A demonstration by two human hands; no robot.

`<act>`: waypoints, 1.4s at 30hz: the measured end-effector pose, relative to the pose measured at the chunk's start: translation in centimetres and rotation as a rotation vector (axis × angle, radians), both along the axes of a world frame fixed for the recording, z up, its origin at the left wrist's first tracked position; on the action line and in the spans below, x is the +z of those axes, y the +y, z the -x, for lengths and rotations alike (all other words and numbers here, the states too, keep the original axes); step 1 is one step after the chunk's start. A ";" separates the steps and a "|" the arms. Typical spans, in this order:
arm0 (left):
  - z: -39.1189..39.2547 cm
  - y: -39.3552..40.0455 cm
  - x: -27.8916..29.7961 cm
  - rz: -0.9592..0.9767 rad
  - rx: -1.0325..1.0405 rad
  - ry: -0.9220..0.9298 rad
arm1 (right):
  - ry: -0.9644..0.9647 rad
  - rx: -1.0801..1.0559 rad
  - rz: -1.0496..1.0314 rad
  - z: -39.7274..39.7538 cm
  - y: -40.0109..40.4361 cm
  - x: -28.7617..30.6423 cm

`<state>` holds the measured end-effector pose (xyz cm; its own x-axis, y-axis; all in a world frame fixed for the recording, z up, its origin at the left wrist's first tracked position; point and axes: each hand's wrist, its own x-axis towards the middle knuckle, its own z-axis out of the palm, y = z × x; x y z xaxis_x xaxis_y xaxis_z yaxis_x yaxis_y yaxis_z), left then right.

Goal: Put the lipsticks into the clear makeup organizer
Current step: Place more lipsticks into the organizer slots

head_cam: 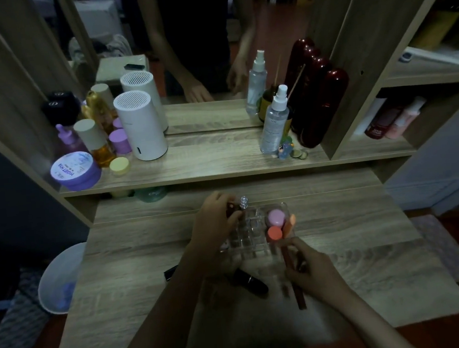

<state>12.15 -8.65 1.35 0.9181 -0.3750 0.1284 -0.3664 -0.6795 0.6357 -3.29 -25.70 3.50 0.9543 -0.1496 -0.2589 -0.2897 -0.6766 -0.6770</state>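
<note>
Wood-grain worktop [147, 264] carries everything, and the organizer [255, 227] sits near its middle. Nearest the camera from the organizer, the right hand [312, 275] is closed around a slim brown-red lipstick [294, 276], its tip angled up toward the organizer's near edge — held that way, I judge, to slide it endwise into a slot. Just left of that hand, on the near side of the organizer, a black lipstick [250, 280] lies loose on its side, with another dark tube [171, 272] partly hidden behind the left forearm; both seem to be waiting their turn. The left hand [213, 225] reaches over the organizer's far-left corner, fingers pinched on a dark red lipstick [232, 208] stood upright above the compartments, probably so it drops straight in. A clear-capped tube [244, 201] stands just beside it. At the organizer's right end sit a pink cap [276, 216] and an orange one [274, 233]. Beyond the organizer, a raised shelf [216, 158] holds bottles and jars — none belong to the job.
</note>
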 end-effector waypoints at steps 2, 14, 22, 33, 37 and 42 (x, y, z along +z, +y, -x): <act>0.1 0.7 0.0 0.044 0.027 0.012 | -0.030 0.028 -0.001 -1.2 -0.1 2.0; 4.1 6.4 -1.5 0.194 0.233 0.067 | 0.063 0.187 0.485 -12.7 0.6 3.7; 5.8 11.8 -5.4 -0.019 0.352 0.279 | 0.098 0.270 0.537 -14.8 1.0 0.2; 6.9 12.4 -5.9 -0.072 0.214 0.254 | 0.095 0.275 0.425 -15.8 1.3 -1.2; 7.0 12.4 -5.9 -0.047 0.252 0.255 | 0.062 0.272 0.423 -15.5 1.3 -0.8; 7.4 12.3 -5.0 0.099 0.320 0.325 | 0.060 0.288 0.398 -14.4 1.2 0.3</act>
